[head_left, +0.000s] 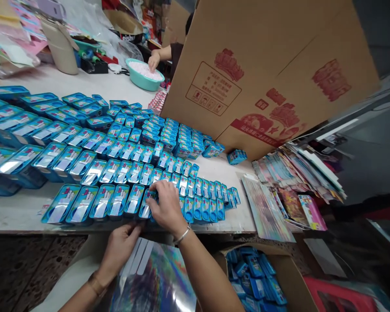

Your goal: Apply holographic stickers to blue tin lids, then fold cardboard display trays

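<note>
Head view: tin [144,210] under right hand [166,209]

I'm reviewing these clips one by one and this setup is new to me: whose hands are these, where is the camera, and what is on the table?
There is no machine here. A person works with bare hands, and the single picture comes from a camera on their head, looking down. The white table is covered with rows of blue cases. The right hand lies on the front row, fingertips on one case; whether it grips is unclear. The left hand is at the table edge, above a holographic sheet. Behind stands a large cardboard box. A co-worker's hand reaches into a teal basin. A carton below holds more cases.
</note>
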A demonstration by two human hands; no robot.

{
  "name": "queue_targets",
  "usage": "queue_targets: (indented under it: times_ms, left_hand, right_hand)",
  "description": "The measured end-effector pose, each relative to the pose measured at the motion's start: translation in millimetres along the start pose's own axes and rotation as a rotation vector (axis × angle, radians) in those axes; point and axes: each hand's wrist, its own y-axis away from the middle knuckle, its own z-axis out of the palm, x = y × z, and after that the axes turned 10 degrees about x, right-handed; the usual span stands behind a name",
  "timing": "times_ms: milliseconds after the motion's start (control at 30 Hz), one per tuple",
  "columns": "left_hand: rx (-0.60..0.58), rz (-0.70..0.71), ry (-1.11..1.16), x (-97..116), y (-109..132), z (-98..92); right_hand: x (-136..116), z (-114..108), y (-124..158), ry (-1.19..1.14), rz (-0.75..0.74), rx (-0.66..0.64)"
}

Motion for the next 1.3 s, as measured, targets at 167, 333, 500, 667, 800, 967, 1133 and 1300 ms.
queue_targets:
  times_ms: [167, 333, 500, 667, 800, 967, 1133, 1300]
  left_hand:
    - [-0.188, 0.042, -0.129, 19, 11, -10.6]
    - [-0.524, 0.12, -0.265, 43, 25, -34.9]
    - [-0.613, 0.153, -0.361, 46, 29, -29.9]
    - [-0.593, 0.12, -0.365, 52, 32, -17.7]
    - [-0.609, 0.091, -0.338, 60, 32, -14.8]
    - [-0.589, 0.093, -0.316, 57, 29, -13.8]
    - [-0.403, 0.21, -0.449, 42, 21, -14.9]
    - [-0.29, 0.236, -0.389, 24, 19, -12.3]
  right_hand:
    - [-4, -5, 13, -0.08, -0.023, 0.104]
    - [-3, -33, 91, -0.359, 0.068, 0.169]
    - [4, -31, 164, -0.278, 0.093, 0.104]
    - [7, -19, 181, -0.033, -0.099, 0.278]
    - [6, -24, 180, 0.018, -0.211, 0.327]
    - [4, -22, 177, -0.088, -0.151, 0.384]
    - [-7, -35, 162, -0.181, -0.11, 0.375]
    - [-14, -76, 111, -0.326, 0.007, 0.143]
